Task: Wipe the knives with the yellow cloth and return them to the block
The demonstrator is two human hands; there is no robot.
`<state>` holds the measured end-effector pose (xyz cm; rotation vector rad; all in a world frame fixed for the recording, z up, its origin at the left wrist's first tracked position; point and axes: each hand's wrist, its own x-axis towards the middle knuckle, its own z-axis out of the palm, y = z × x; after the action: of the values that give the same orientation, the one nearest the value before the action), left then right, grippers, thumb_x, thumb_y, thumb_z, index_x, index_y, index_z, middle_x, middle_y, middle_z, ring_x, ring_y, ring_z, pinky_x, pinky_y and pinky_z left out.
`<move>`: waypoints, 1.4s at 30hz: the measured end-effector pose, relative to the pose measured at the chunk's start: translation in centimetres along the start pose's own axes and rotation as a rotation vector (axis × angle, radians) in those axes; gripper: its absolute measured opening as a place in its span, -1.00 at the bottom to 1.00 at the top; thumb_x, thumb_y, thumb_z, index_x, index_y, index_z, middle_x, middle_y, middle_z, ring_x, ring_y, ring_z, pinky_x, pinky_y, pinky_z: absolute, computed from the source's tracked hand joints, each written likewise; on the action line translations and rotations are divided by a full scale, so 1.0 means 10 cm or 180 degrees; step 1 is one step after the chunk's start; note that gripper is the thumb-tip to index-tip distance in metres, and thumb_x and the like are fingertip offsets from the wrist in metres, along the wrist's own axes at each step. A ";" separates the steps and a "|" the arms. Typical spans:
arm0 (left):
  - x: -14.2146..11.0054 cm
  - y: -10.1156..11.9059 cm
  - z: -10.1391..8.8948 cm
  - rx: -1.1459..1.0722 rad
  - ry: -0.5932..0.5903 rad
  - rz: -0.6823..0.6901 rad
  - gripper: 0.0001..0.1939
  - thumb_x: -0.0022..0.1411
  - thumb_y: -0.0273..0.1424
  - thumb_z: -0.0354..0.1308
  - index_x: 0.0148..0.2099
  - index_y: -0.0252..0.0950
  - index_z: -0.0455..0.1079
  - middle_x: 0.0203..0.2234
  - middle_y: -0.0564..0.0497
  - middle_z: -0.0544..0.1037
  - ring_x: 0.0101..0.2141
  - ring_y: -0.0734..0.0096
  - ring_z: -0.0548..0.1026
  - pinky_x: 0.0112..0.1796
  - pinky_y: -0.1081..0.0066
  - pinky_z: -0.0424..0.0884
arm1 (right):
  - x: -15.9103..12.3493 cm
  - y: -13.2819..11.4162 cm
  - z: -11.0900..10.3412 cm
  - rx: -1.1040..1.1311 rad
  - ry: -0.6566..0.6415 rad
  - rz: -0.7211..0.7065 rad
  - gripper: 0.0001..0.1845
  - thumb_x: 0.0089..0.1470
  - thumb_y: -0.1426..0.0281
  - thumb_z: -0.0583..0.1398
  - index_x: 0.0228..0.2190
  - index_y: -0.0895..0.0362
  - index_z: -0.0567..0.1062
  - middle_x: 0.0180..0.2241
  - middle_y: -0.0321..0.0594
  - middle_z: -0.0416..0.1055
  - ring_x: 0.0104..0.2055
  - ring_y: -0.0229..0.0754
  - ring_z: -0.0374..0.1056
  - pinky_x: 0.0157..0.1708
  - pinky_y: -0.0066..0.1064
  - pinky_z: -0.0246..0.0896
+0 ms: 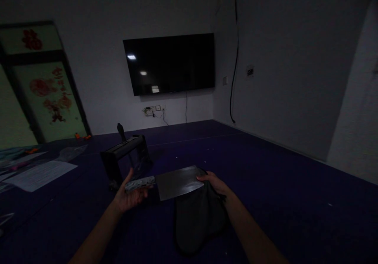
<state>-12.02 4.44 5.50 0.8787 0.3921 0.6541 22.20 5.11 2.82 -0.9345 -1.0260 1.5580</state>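
Note:
In a dim room I hold a cleaver flat in front of me. My left hand [130,195], palm up, is closed round its handle [139,183]. The broad grey blade [178,182] points to the right. My right hand [214,183] rests at the blade's far end, its fingers pinching a dark cloth [197,216] against the metal. The cloth hangs down from that hand toward the floor. A black knife rack [125,157] stands just behind my left hand.
Dark blue carpet [265,177] covers the floor. White papers [41,174] lie at the left. A black TV [169,63] hangs on the far wall above sockets [155,109]. A glass door with red decorations [50,95] is at the left.

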 end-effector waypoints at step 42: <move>0.47 -1.09 0.49 0.0335 0.1013 0.0764 -0.54 -0.09 -0.05 0.27 -0.54 -0.29 0.17 -0.83 0.22 0.13 -0.72 0.53 0.29 -0.63 0.53 0.12 | -0.07 0.19 0.54 -0.0945 0.1676 -0.1901 -0.59 -0.07 0.04 0.19 -0.37 0.13 0.52 -0.42 -0.16 0.50 -0.34 -0.02 0.41 -0.34 -0.30 0.30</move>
<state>-1.82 -0.32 -0.75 0.9317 0.6164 1.0082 16.67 3.33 2.89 -1.0404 -1.0333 0.6287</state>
